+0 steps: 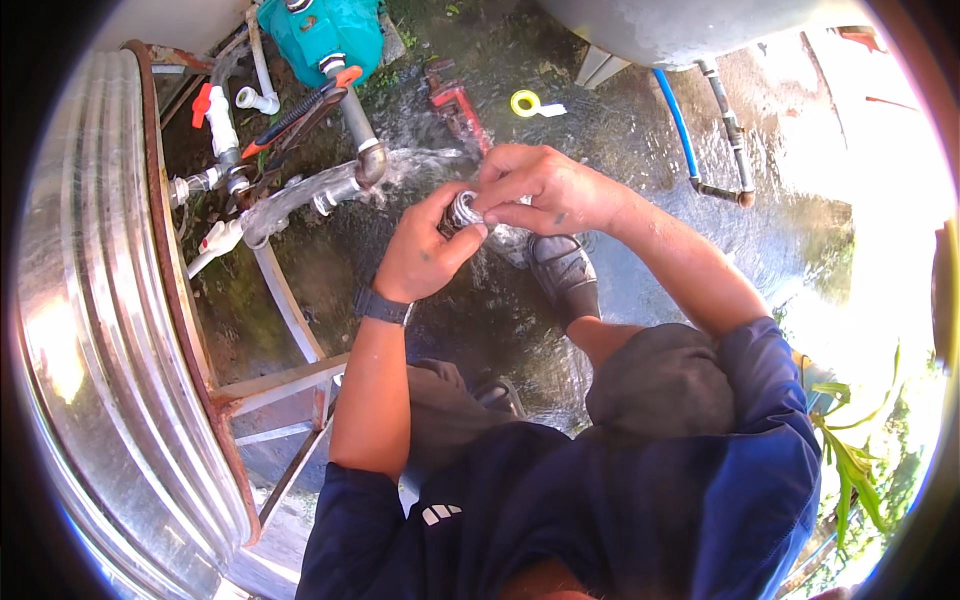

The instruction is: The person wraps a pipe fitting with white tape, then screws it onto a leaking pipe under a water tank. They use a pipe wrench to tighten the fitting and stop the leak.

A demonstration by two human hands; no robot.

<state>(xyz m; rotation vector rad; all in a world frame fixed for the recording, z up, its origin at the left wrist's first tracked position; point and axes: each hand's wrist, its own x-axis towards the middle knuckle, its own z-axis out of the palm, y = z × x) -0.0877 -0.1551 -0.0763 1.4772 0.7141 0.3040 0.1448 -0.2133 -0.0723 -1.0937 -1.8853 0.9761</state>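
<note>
In the head view, my left hand (pixel 425 245) was clamped around a small round fitting (pixel 464 210), thumb on the near side and fingers curled behind. The fitting stood between my two hands, out in front of my body and above the wet floor (pixel 640 260), its ringed end tipped up toward me, I think so that I could see what my fingers were doing. My right hand (pixel 540 190) had its fingertips drawn together at the fitting's right edge; whether they pinched its rim or something thin, I could not tell. The left seemed to act as the steady clamp, leaving the right free for finer work.

A roll of yellow tape (pixel 524 103) with a loose white tail lay just beyond my right hand, and a red pipe wrench (pixel 462 115) lay near it, both probably set there to be within reach. Pliers (pixel 300 115) rested aslant beside the grey pipe (pixel 355 115) below the teal pump (pixel 320 45). Water splashed about the pipe elbow (pixel 371 165), which might explain why I held the fitting up and clear.
</note>
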